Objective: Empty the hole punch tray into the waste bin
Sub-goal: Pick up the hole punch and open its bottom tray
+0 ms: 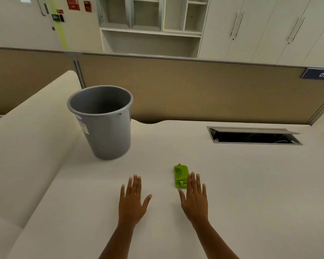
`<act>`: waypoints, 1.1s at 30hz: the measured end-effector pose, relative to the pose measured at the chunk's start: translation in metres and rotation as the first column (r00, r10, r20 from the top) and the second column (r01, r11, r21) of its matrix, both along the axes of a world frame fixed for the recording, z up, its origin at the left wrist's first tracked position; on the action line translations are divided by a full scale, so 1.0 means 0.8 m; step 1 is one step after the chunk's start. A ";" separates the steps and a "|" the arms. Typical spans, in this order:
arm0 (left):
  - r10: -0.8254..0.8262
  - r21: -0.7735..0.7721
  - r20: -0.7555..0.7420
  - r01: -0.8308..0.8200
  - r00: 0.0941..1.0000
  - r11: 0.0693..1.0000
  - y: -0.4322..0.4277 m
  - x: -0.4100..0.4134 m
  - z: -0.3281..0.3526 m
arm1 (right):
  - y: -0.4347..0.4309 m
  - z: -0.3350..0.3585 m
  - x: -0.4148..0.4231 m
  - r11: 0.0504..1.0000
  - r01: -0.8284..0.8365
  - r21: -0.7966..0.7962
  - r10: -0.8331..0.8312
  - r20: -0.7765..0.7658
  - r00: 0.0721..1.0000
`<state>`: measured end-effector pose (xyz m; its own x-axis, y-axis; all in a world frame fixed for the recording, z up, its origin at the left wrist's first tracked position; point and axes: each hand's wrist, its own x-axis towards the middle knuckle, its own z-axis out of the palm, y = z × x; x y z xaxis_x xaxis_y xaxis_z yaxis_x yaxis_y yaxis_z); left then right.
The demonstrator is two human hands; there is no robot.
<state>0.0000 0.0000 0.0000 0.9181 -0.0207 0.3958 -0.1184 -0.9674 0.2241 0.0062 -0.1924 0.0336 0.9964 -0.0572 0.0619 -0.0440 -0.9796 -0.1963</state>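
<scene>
My left fingers (134, 184) and right fingers (193, 182) are lying straight and spread on the table (241, 184), holding nothing. The green hole punch (180, 175) is sitting just beside my right fingers. The waste bin (105, 131) is standing upright, well left. I'm judging nothing emptied yet.

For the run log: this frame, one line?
not started; bin upright; hole punch on desk; left hand open; right hand open beside hole punch

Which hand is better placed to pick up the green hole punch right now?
Right, probably. The right hand lies open with its fingers alongside the hole punch, while the left hand rests apart from it, nearer the waste bin.
</scene>
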 end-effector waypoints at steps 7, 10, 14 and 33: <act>-0.008 -0.012 -0.020 0.007 1.000 1.000 -0.004 -0.004 -0.014 | -0.017 -0.040 0.003 0.999 0.046 0.007 -0.046 -0.061 0.997; 0.010 -0.001 -0.186 -0.010 0.983 1.000 -0.003 -0.002 -0.016 | -0.027 -0.059 0.005 0.999 0.041 0.013 -0.039 -0.150 0.988; 0.002 -0.045 -0.313 -0.017 0.950 0.999 -0.006 -0.003 -0.019 | -0.029 -0.063 0.003 0.997 0.065 -0.028 -0.070 -0.190 0.979; -0.014 -0.078 -0.195 -0.001 0.981 0.997 0.001 -0.008 -0.036 | -0.031 -0.059 -0.007 0.997 0.070 -0.037 -0.075 -0.168 0.983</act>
